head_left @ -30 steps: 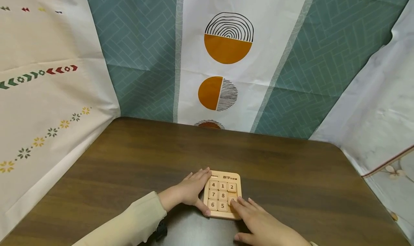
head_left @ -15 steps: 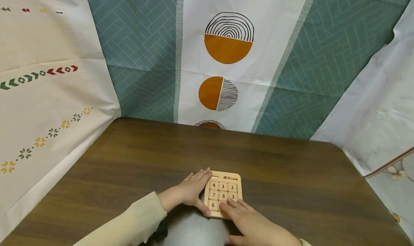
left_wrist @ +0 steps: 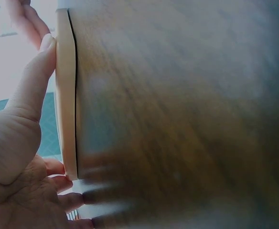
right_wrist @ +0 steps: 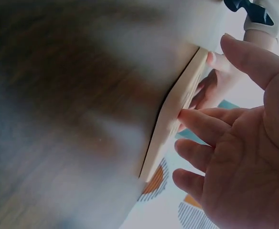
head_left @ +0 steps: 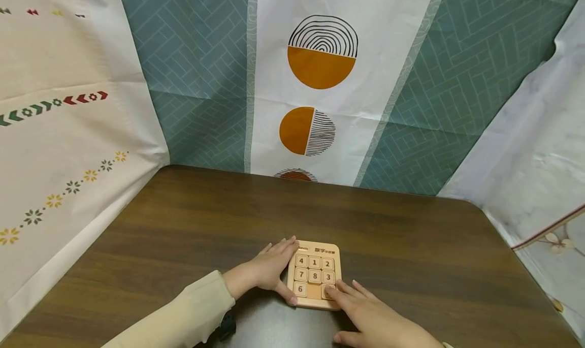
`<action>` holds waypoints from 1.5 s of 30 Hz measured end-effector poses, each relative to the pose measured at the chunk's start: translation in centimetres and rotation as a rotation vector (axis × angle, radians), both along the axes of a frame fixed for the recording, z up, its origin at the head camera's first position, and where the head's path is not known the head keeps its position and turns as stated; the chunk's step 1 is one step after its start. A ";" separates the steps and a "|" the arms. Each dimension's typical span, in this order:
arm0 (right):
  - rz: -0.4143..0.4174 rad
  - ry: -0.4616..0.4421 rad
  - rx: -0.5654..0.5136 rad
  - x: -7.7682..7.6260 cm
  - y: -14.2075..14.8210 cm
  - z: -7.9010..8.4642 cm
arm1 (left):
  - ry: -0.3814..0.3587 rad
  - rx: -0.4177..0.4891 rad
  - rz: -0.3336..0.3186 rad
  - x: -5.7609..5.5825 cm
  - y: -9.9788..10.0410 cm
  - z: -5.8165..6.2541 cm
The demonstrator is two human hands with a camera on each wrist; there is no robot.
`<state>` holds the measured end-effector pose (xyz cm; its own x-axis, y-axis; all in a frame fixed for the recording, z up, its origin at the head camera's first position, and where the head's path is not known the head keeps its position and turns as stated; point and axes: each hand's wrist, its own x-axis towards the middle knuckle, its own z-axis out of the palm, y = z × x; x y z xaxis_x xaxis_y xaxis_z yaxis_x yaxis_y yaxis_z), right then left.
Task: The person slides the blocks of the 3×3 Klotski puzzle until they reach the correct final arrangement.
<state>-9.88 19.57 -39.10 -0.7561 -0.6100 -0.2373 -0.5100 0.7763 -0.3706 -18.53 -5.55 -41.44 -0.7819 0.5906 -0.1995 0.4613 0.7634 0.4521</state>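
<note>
A wooden sliding number puzzle lies flat on the table, with numbered square tiles in rows. The top row reads 4, 1, 2; the middle row reads 7, 8, 3. Below them is tile 6, then a bare slot. My left hand holds the board's left side, thumb at the near corner and fingers at the far one. With extended fingers, my right hand touches the bottom-right tile, whose number is covered by a fingertip. In the right wrist view the board's edge shows beside the fingers.
The dark wooden table extends around the puzzle on every side. Patterned cloth hangs behind the table, with pale cloths at left and right. A dark band sits at the left wrist.
Tile 3 has gone up into the middle row. My right hand moved left onto tile 5's place, then back right; the bottom-middle slot is now bare and a tile sits bottom right.
</note>
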 end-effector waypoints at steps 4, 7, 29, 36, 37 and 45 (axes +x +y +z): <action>0.016 0.023 -0.002 0.0 -0.6 0.4 | 0.006 0.003 -0.001 -0.1 -0.2 0.0; 0.070 0.088 -0.011 -0.1 -1.7 0.5 | 0.011 0.003 0.001 -0.1 -0.3 0.0; 0.116 0.119 0.023 -0.2 -2.3 -0.1 | 0.014 0.006 -0.004 0.0 -0.1 -0.1; 0.149 0.168 -0.020 -1.1 -2.9 0.2 | 0.016 0.001 0.000 0.1 -0.3 0.2; 0.144 0.161 -0.021 -1.4 -3.2 0.3 | 0.015 0.002 0.000 0.1 -0.4 0.2; 0.106 0.125 0.015 -2.9 -4.9 -0.2 | 0.016 0.006 -0.012 0.3 -0.3 0.3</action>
<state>-12.74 14.68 -39.28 -0.7121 -0.6848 -0.1547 -0.6305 0.7207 -0.2881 -18.27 -5.83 -41.13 -0.7779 0.6010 -0.1832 0.4775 0.7550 0.4494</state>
